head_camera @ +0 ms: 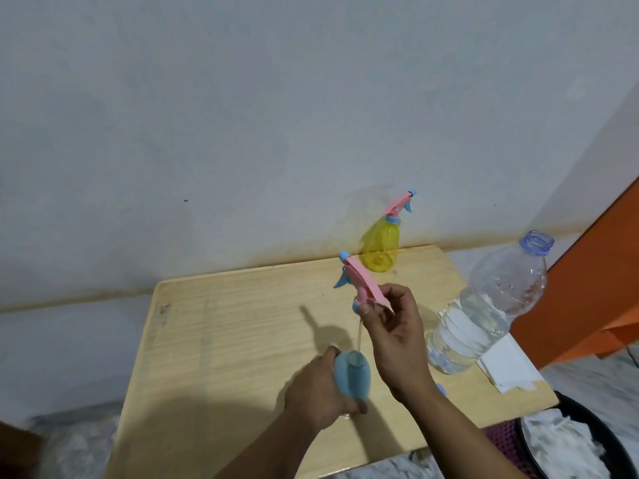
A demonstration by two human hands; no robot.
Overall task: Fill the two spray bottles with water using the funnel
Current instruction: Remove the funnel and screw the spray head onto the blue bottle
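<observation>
Left hand (321, 392) grips the blue plastic spray bottle (351, 375) steady while right hand (392, 335) pinches its pink trigger head (359, 281), dip tube lifted clear for filling.

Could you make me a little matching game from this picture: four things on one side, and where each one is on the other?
Things:
1. blue spray bottle
2. yellow spray bottle
3. pink spray head
4. clear water bottle

Places:
A. standing at the table's far edge, by the wall
B. gripped in the left hand
C. standing uncapped near the table's right edge
D. lifted off its bottle, pinched in the right hand

Pairs: 1-B, 2-A, 3-D, 4-C
</observation>
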